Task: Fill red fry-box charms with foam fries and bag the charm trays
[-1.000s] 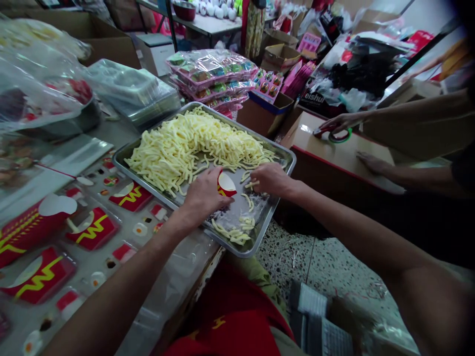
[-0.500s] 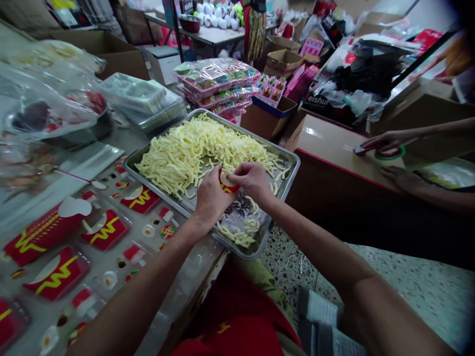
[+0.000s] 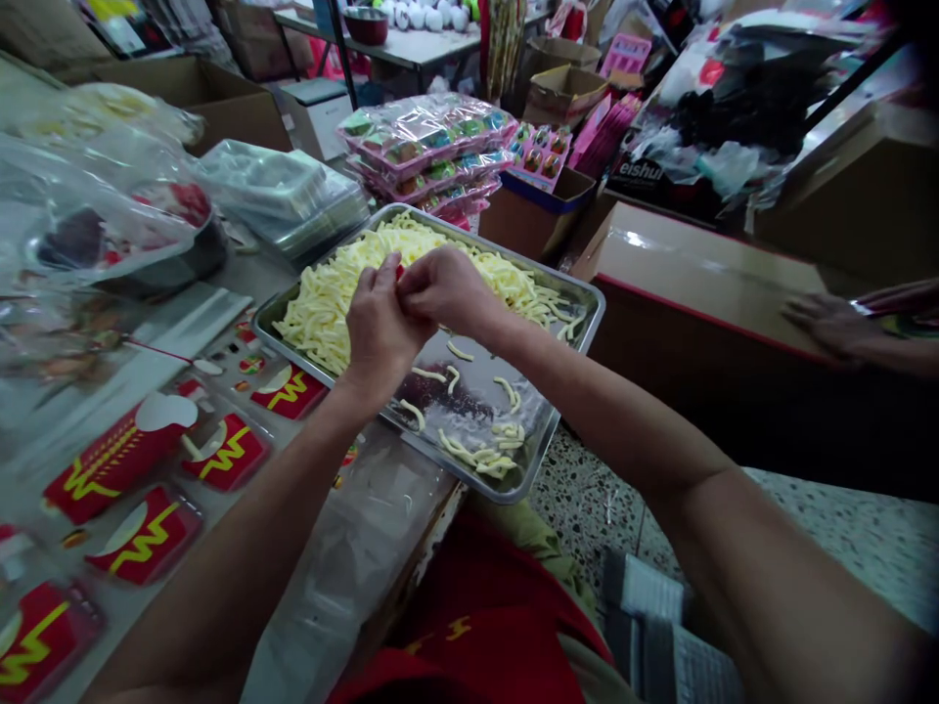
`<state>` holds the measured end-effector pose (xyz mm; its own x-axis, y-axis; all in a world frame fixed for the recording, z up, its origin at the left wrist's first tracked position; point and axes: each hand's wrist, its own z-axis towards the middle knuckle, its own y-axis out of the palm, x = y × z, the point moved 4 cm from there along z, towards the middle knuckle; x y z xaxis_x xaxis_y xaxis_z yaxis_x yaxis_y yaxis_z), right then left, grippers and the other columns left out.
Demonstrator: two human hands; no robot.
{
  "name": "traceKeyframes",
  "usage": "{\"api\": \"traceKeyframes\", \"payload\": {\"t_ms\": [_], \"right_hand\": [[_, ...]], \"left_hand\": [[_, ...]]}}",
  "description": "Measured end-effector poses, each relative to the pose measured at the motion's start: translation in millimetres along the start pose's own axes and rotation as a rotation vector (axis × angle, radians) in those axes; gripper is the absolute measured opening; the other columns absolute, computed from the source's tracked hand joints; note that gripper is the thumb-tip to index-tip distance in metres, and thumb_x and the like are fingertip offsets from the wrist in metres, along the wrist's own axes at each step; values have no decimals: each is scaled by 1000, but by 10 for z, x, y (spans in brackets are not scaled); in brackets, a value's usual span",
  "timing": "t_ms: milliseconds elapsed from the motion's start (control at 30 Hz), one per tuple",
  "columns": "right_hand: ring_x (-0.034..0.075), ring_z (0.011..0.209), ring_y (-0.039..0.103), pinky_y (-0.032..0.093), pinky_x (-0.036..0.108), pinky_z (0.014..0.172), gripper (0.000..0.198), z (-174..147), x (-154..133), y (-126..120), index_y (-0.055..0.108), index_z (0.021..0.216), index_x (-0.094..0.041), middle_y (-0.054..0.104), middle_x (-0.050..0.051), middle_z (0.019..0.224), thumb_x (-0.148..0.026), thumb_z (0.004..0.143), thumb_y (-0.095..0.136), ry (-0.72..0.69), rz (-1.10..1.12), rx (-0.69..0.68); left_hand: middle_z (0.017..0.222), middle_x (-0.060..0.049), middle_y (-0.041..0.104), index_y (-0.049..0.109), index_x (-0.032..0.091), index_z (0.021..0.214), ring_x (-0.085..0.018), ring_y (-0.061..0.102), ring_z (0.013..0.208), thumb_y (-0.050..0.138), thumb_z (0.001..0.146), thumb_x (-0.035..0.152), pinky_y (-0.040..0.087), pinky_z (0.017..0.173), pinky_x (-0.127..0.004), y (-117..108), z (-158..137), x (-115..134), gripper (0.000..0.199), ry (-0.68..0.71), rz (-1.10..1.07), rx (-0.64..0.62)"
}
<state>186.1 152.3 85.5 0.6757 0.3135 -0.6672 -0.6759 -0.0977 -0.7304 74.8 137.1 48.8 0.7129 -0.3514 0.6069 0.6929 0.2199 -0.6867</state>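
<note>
My left hand (image 3: 385,328) is closed around a small red fries carton (image 3: 400,272), of which only a sliver shows between the fingers. Against it, my right hand (image 3: 451,293) has its fingers pinched together; what they hold is hidden. Both hands are over a metal tray (image 3: 506,496). A heap of pale yellow toy fries (image 3: 323,313) fills the tray's far part, and a few loose ones (image 3: 476,455) lie near its front corner. Left of the tray, flat red cartons with a yellow zigzag (image 3: 227,452) lie in rows, beside a stack of red cartons (image 3: 110,460).
Clear plastic trays (image 3: 268,186) and bagged pink packs (image 3: 425,137) stand behind the tray. A plastic-covered bowl (image 3: 198,254) is at left. On the right is a large cardboard box (image 3: 704,264), with a co-worker's hand (image 3: 828,318) on it.
Both hands have moved up and left over the tray with the carton, now mostly covered by fingers. The view has shifted slightly. The co-worker's hands have drawn back to the right.
</note>
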Motion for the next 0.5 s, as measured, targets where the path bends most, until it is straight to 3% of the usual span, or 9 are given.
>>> {"api": "traceKeyframes", "payload": {"t_ms": [67,133,233,367,500], "right_hand": [[8,63,44,33,24,65,18,-104,-32,13,72,69,-10,47,-4,56,-10,79,57,-51,-12,-118],[9,64,47,34,26,66,16,-301,56,-84,74,71,-13,52,-4,58,-17,82,62,-21,-55,-113],[14,65,53,35,31,65,18,-739,384,-232,75,69,-17,59,1,61,-30,81,73,217,-284,-9],[21,72,60,35,32,62,15,-1286,830,-25,78,72,-22,70,8,74,-35,78,78,492,-587,-169],[18,71,61,37,30,62,7,-1398,999,155,77,78,-22,72,4,76,-28,79,73,489,-455,-115]], "left_hand": [[130,-13,62,52,15,145,-32,60,122,83,69,22,47,112,-43,8,-98,-83,83,8,-5,-18],[133,-14,63,52,12,143,-31,60,123,85,67,22,46,113,-42,15,-172,-189,84,21,-11,-44],[136,-12,63,56,14,138,-30,59,126,88,66,27,45,113,-42,-16,-198,-338,80,-21,-31,-70],[134,-11,65,58,15,134,-29,61,123,90,63,30,47,111,-41,-135,-166,-394,79,-56,-67,-90],[132,-10,66,58,16,135,-29,63,120,90,62,31,48,109,-41,-270,-236,-412,82,-55,-103,-122]]}}
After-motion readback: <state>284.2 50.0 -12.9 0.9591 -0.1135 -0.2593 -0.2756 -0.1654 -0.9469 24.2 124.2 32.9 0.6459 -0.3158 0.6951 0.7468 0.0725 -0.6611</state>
